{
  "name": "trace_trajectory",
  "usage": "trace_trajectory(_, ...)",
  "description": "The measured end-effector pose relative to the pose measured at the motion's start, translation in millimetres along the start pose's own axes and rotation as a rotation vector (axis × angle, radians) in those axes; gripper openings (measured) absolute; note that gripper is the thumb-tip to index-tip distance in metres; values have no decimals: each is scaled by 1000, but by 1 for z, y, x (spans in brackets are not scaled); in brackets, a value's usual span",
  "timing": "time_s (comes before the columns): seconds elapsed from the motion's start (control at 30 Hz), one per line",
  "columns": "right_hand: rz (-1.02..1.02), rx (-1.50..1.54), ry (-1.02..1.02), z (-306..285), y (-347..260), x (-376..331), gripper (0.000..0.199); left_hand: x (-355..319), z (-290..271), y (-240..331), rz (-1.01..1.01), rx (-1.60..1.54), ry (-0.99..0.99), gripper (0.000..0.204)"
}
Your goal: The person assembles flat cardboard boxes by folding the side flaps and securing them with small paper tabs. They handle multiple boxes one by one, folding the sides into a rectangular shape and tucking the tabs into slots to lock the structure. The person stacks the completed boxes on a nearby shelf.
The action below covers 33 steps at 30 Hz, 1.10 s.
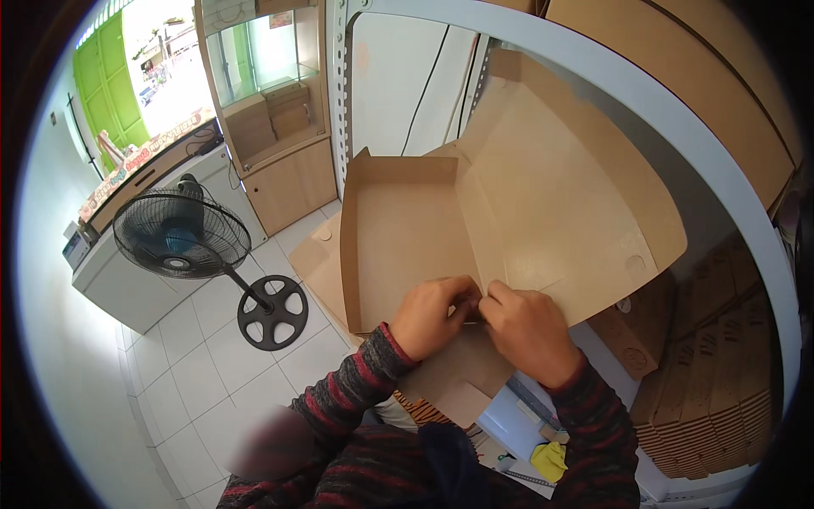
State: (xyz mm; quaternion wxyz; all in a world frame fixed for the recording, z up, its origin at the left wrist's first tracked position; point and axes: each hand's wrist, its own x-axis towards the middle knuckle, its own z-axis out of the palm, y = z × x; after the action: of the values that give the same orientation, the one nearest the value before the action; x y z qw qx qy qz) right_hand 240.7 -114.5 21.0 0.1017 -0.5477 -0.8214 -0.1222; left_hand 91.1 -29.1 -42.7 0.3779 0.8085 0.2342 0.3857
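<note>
The person holds a brown cardboard box [407, 246] in front of the chest, half folded and open toward the camera. The left hand [432, 316] and the right hand [530, 331] meet at the near edge of the box, knuckles almost touching. The fingers [458, 293] of the left hand are curled and pressed together, pinching the cardboard edge where the tray part meets the wide lid flap [560, 204]; the fingers of the right hand are likewise bent and closed on the same fold, just beside those of the left. The tray part rises just above the left fingers, its low walls standing up, and nothing lies in it. The lid flap spreads up and away from the right fingers. A loose flap [462, 373] of the same cardboard hangs just below both hands.

Well to the right of the fingers, stacks of flat brown cardboard blanks [721, 373] fill a white metal shelf [729, 170]. Below the right wrist lies a yellow cloth [549, 461]. Far to the left of the fingers a black standing fan [182, 233] stands on the white tiled floor [203, 373], and beyond it a wooden glass-fronted cabinet [271, 110] holds more brown boxes.
</note>
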Motion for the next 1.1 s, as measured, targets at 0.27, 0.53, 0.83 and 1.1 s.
trace_trajectory(0.27, -210, -229, 184, 19, 0, -4, 8, 6, -10, 3, -1, 207, -49, 5)
trace_trajectory(0.53, -422, -445, 382, 35, 0, -13, 8, 15, -34, -5, -10, 157, -262, 6)
trace_trajectory(0.83, -444, -290, 441, 44, 6, -15, 9, 9, -33, -3, 1, 67, -276, 13)
trace_trajectory(1.1, -400, -223, 433, 42, 4, -14, 7, 9, -32, -6, 77, 114, -255, 7)
